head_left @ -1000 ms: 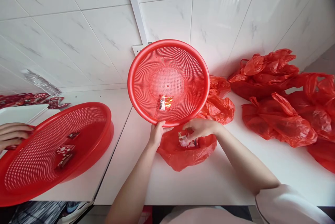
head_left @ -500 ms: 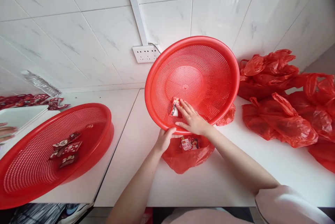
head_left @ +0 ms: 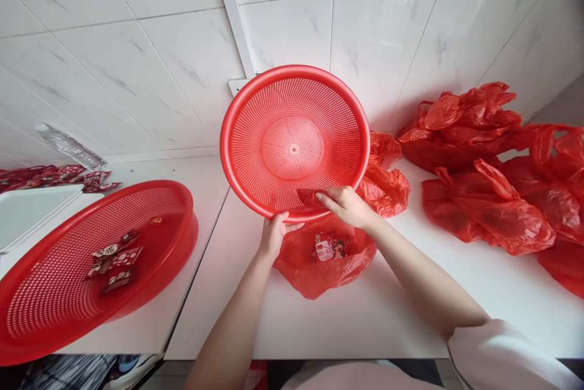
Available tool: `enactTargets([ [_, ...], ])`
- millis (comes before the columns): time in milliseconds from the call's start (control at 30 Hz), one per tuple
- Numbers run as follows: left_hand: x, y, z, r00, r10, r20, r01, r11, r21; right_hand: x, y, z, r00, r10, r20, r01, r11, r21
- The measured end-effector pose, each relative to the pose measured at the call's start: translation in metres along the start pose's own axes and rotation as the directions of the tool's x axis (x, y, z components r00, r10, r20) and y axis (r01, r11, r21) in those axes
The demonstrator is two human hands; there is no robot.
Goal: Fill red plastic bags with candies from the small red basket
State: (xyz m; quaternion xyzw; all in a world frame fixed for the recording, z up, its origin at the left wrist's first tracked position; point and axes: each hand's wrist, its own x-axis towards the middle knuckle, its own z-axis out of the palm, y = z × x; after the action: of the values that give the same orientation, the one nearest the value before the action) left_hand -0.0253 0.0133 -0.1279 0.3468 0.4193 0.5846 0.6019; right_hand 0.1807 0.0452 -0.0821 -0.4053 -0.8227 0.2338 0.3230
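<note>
My left hand [head_left: 272, 235] grips the lower rim of a round red perforated basket [head_left: 274, 110], which is tilted up on edge toward me. My right hand [head_left: 347, 204] reaches over the same rim, fingers closed on a small dark red packet [head_left: 306, 196] lying at the basket's bottom edge. Just below the basket an open red plastic bag [head_left: 314, 274] rests on the white counter [head_left: 387, 311], with small printed packets [head_left: 329, 248] showing inside its mouth.
A second big red basket [head_left: 55, 311] leans at the left with several small packets [head_left: 116, 259] in it. Behind it are a white tray [head_left: 31, 210] and more packets [head_left: 55, 176]. Tied red bags [head_left: 483, 207] crowd the right side. A tiled wall stands behind.
The basket swung back left after shifting right, covering the wall socket again. My right hand slid down to the packet at the rim. Another person's hand at the far left has gone.
</note>
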Motion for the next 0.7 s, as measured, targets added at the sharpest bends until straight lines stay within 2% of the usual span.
enactTargets([
  [133,0.001,0.005,-0.005,0.998,0.062,-0.032,-0.062,0.998,-0.007,-0.003,0.001,-0.004,0.998,0.027,-0.062,-0.024,0.998,0.061],
  [333,0.002,0.011,-0.007,0.995,0.088,-0.053,-0.088,0.996,-0.009,-0.003,0.002,-0.002,0.997,0.053,-0.053,-0.044,0.987,0.157],
  [500,0.002,0.012,-0.005,0.994,0.09,-0.063,-0.091,0.996,-0.015,-0.001,0.0,0.001,0.973,0.169,-0.156,-0.128,0.961,0.246],
  [700,0.0,0.012,-0.004,0.996,0.075,-0.041,-0.076,0.997,-0.01,0.001,0.001,-0.002,0.98,0.135,-0.147,-0.102,0.972,0.212],
])
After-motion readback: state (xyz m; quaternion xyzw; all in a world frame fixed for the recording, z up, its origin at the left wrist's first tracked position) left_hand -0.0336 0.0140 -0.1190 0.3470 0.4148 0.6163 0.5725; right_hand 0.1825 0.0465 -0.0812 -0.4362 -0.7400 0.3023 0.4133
